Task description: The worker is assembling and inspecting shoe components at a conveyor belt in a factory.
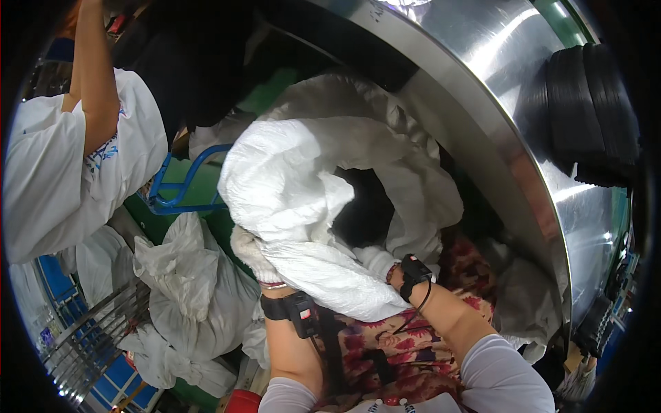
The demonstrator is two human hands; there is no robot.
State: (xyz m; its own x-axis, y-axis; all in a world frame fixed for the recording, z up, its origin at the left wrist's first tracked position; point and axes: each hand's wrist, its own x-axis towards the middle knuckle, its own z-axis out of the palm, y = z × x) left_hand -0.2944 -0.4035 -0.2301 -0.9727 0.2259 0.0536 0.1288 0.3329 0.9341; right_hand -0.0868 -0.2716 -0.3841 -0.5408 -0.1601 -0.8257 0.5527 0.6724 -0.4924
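Observation:
A large white woven sack (275,162) stands in front of me with its mouth open and its rim folded outward in loose creases. Something dark (363,206) shows inside it; I cannot make out what. My left hand (249,253), in a white knitted glove, grips the sack's near-left side, its fingers partly covered by the folds. My right hand (377,261), gloved alike, is closed on the near rim at the right, its fingertips hidden against the cloth. Each wrist wears a small black strapped device.
A curved steel worktop (475,62) carries stacked black pieces (585,110) at right. On the left lie more white sacks (196,296), a blue tubular frame (182,186) and a metal rack (89,344). Another person in a white shirt (76,172) is close by, upper left.

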